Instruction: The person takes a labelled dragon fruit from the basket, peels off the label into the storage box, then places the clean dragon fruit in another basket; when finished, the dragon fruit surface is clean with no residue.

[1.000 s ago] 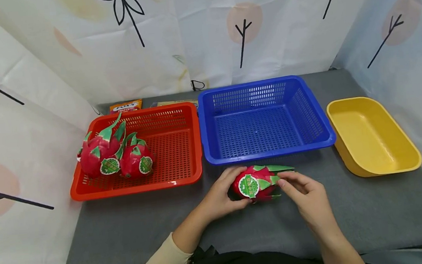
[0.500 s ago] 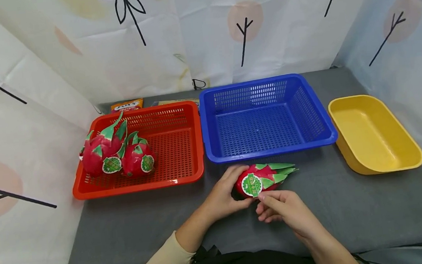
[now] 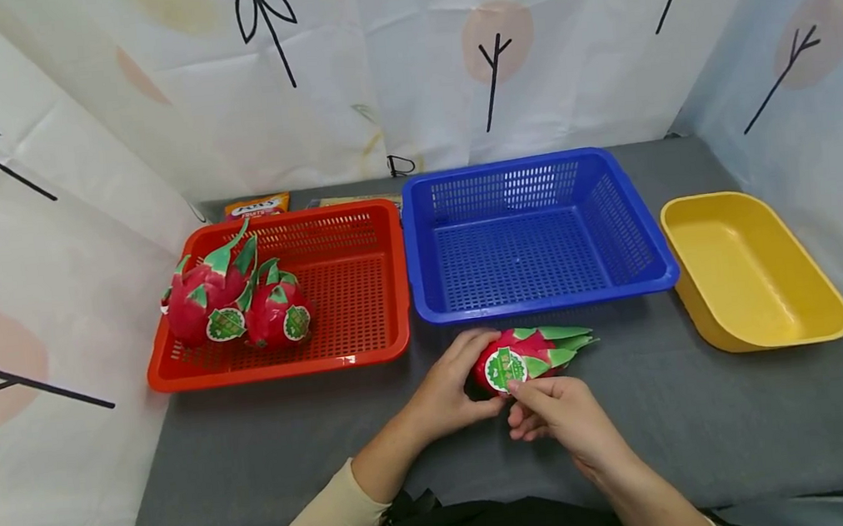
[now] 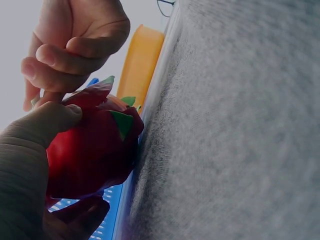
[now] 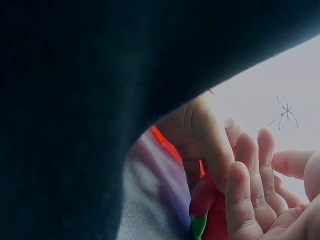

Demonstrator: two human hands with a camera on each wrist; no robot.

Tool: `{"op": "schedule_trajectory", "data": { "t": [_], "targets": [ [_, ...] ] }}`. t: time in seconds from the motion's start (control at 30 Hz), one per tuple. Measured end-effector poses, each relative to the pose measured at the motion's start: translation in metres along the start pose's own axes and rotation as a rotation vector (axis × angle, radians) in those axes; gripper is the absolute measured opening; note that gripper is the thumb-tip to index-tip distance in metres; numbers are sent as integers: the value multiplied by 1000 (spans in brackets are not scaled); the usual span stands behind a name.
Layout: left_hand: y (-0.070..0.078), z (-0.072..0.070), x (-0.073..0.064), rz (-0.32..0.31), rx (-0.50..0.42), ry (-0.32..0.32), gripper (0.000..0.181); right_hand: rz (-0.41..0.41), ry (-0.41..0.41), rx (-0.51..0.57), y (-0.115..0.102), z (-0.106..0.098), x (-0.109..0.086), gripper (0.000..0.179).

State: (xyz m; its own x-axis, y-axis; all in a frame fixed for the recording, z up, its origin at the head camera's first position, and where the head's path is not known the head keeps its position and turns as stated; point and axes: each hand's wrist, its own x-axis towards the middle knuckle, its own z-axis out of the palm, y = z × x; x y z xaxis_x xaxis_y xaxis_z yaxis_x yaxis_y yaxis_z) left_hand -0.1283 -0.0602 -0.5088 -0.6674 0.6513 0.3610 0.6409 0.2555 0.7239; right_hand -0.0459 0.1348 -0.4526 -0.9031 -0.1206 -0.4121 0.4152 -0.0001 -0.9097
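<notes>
My left hand (image 3: 443, 390) holds a red dragon fruit (image 3: 542, 348) with green leaf tips just above the table, thumb at its near side and fingers over its far side. A round green-and-white sticker (image 3: 506, 366) faces up on it. At the sticker's lower edge, the thumb and forefinger of my right hand (image 3: 566, 413) come together in a pinch; the other fingers are loosely bent. From below, the left wrist view shows the fruit (image 4: 95, 155) in the left hand's grip, the right hand (image 4: 75, 50) reaching over its top.
Two more stickered dragon fruits (image 3: 207, 303) sit at the left in a red basket (image 3: 355, 358). A blue basket (image 3: 545, 302) stands beyond the hands, with a yellow tub (image 3: 749, 268) at the right. An orange packet (image 3: 258, 206) lies behind the red basket on the grey table (image 3: 274, 468).
My right hand has come left and nearer from the fruit's leaf tips to the sticker's lower edge, then shifted slightly along it. My left hand keeps its grip on the dragon fruit.
</notes>
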Motion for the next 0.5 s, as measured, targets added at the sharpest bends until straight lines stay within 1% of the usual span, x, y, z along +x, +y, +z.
{"op": "schedule_trajectory", "data": {
  "t": [0.23,0.4,0.5],
  "targets": [
    [2,2,2,8,-2,12,81,-52,51,-8,-4,4,1,44],
    [4,4,4,-31,-20,27,82,-108,79,12,-8,8,4,39],
    [6,5,4,-44,-23,27,83,-124,91,17,-9,8,4,38]
  ]
}}
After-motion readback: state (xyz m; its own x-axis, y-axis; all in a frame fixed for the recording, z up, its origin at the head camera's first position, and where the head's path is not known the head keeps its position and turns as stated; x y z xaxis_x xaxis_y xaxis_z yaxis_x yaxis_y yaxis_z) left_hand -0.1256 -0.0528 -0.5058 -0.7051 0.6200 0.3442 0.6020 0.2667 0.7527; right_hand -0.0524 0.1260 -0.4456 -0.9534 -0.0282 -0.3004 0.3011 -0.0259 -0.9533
